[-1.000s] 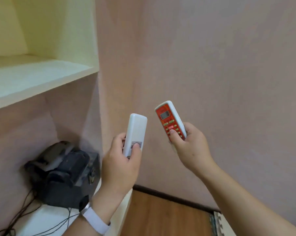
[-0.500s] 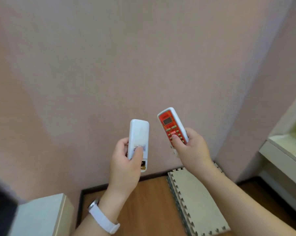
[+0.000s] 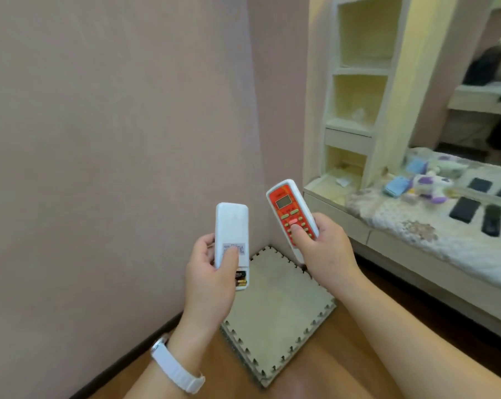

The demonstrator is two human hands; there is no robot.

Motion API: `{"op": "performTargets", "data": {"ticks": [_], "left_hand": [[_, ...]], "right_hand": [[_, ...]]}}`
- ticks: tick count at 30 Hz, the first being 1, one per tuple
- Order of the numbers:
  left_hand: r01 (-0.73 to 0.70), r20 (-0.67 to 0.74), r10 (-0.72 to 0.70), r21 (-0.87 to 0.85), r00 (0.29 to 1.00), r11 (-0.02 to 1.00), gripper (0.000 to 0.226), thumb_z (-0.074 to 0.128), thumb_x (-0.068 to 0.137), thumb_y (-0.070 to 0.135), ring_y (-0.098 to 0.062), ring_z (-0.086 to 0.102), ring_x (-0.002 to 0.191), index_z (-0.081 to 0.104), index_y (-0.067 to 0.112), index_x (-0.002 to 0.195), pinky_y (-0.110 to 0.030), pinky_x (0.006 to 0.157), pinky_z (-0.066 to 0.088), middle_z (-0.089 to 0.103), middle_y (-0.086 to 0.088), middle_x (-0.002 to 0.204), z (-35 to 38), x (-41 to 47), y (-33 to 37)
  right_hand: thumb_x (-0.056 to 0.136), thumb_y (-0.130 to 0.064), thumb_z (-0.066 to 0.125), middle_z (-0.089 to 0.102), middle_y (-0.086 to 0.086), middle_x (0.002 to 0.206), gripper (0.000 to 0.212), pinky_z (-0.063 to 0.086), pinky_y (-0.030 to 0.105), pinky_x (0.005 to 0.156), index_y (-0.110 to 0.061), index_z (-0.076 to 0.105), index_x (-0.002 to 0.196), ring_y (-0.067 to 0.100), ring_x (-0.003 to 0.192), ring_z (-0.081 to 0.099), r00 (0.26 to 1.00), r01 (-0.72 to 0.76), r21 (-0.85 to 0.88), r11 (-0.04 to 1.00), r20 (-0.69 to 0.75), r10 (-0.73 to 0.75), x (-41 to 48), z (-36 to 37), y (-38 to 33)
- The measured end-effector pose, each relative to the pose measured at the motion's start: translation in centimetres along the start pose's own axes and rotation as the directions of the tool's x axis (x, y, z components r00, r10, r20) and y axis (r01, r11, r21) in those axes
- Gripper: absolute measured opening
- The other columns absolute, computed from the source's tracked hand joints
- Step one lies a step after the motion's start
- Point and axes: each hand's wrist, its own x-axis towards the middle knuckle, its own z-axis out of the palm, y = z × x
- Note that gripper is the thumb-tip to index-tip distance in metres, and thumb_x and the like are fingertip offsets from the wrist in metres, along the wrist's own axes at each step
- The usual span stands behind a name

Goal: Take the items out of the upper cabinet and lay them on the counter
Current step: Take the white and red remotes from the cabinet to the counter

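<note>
My left hand (image 3: 212,279) grips a white remote (image 3: 231,226) held upright with its back toward me; the battery bay at its lower end is uncovered and shows batteries. My right hand (image 3: 322,251) grips a red-faced remote (image 3: 289,210) with a small screen and buttons, tilted to the left, my thumb on its keys. Both remotes are in the air in front of a pink wall. The counter (image 3: 433,246) lies to the right under a lace cloth, with several dark remotes or phones (image 3: 464,209) lying on it.
A cream shelf unit (image 3: 358,90) stands at the counter's left end. A blue case (image 3: 396,186) and a purple-white plush toy (image 3: 429,184) lie on the cloth. A stack of foam puzzle mats (image 3: 275,309) sits on the wooden floor below my hands. A mirror (image 3: 491,82) hangs behind the counter.
The view has swung right, away from the upper cabinet and the black device below it, past the bare wall, and the counter with its shelf unit has come into sight. Both hands still hold their remotes.
</note>
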Motion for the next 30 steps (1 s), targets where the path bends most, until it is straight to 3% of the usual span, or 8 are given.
{"op": "performTargets", "data": {"ticks": [6, 11, 13, 19, 22, 24, 26, 30], "left_hand": [[-0.018, 0.196, 0.016, 0.006, 0.98, 1.0, 0.022, 0.059, 0.093, 0.014, -0.014, 0.07, 0.082, 0.053, 0.033, 0.101, -0.034, 0.062, 0.056, 0.071, 0.004, 0.097, 9.8, 1.3, 0.0], [-0.02, 0.373, 0.012, 0.016, 0.928, 1.0, 0.021, 0.06, 0.093, 0.015, -0.009, 0.069, 0.081, 0.053, 0.033, 0.098, -0.032, 0.065, 0.055, 0.071, 0.006, 0.097, 17.6, 3.0, -1.5], [-0.017, 0.433, 0.013, 0.005, 0.902, 1.0, 0.022, 0.06, 0.092, 0.014, -0.012, 0.069, 0.083, 0.053, 0.034, 0.098, -0.035, 0.067, 0.056, 0.071, 0.005, 0.097, 20.8, 4.2, -2.3], [0.031, 0.632, 0.003, -0.043, 0.775, 0.999, 0.019, 0.061, 0.092, 0.018, -0.011, 0.069, 0.077, 0.053, 0.033, 0.098, -0.038, 0.065, 0.058, 0.072, 0.004, 0.095, 30.7, 8.0, -2.9], [0.062, 0.723, -0.008, -0.049, 0.69, 0.997, 0.018, 0.061, 0.091, 0.022, -0.014, 0.07, 0.082, 0.052, 0.035, 0.1, -0.04, 0.069, 0.059, 0.074, 0.003, 0.096, 34.7, 10.1, -2.8], [0.078, 0.774, 0.0, -0.064, 0.633, 0.995, 0.019, 0.059, 0.093, 0.018, -0.012, 0.071, 0.077, 0.051, 0.034, 0.1, -0.032, 0.061, 0.058, 0.073, 0.002, 0.094, 37.0, 11.5, -2.8], [0.101, 0.811, 0.0, -0.073, 0.585, 0.992, 0.019, 0.058, 0.094, 0.017, -0.011, 0.07, 0.075, 0.05, 0.034, 0.099, -0.027, 0.057, 0.056, 0.073, 0.002, 0.094, 39.2, 12.6, -2.9], [0.154, 0.862, -0.038, -0.047, 0.506, 0.987, 0.019, 0.058, 0.095, 0.018, -0.016, 0.071, 0.083, 0.05, 0.035, 0.101, -0.036, 0.063, 0.06, 0.072, 0.0, 0.101, 43.0, 13.4, -3.6]], "right_hand": [[0.093, -0.03, 0.057, 0.066, 0.006, 0.081, 0.016, 0.048, 0.029, 0.054, -0.015, 0.062, 0.092, 0.023, 0.072, 0.062, 0.978, -0.131, 0.014, 0.991, -0.163, 0.131, 1.2, -8.0, 4.5], [0.093, -0.035, 0.057, 0.067, 0.0, 0.086, 0.015, 0.054, 0.034, 0.063, -0.022, 0.063, 0.097, 0.016, 0.077, 0.064, 0.931, -0.229, 0.01, 0.973, -0.289, 0.222, 2.0, -12.6, 8.5], [0.094, -0.036, 0.056, 0.066, -0.004, 0.086, 0.017, 0.052, 0.025, 0.057, -0.023, 0.063, 0.101, 0.011, 0.078, 0.063, 0.907, -0.265, 0.006, 0.964, -0.339, 0.251, 2.7, -14.3, 10.0], [0.094, -0.035, 0.055, 0.062, -0.004, 0.079, 0.018, 0.042, 0.012, 0.051, -0.019, 0.064, 0.096, 0.006, 0.069, 0.059, 0.8, -0.382, -0.038, 0.923, -0.514, 0.31, 6.1, -18.9, 12.7], [0.094, -0.035, 0.056, 0.065, 0.002, 0.079, 0.017, 0.051, 0.027, 0.058, -0.021, 0.064, 0.09, 0.015, 0.07, 0.062, 0.735, -0.45, -0.059, 0.891, -0.591, 0.332, 8.3, -20.4, 13.5], [0.094, -0.037, 0.056, 0.068, 0.002, 0.084, 0.019, 0.056, 0.037, 0.067, -0.02, 0.065, 0.094, 0.018, 0.077, 0.065, 0.689, -0.488, -0.073, 0.87, -0.644, 0.333, 9.8, -21.0, 14.1], [0.095, -0.037, 0.055, 0.067, 0.003, 0.085, 0.021, 0.057, 0.038, 0.068, -0.018, 0.064, 0.098, 0.019, 0.078, 0.065, 0.661, -0.506, -0.089, 0.858, -0.679, 0.319, 10.9, -21.4, 14.9], [0.095, -0.034, 0.055, 0.067, 0.006, 0.082, 0.021, 0.056, 0.04, 0.064, -0.015, 0.065, 0.095, 0.023, 0.075, 0.065, 0.616, -0.541, -0.077, 0.838, -0.714, 0.333, 11.3, -22.7, 16.2]]}}
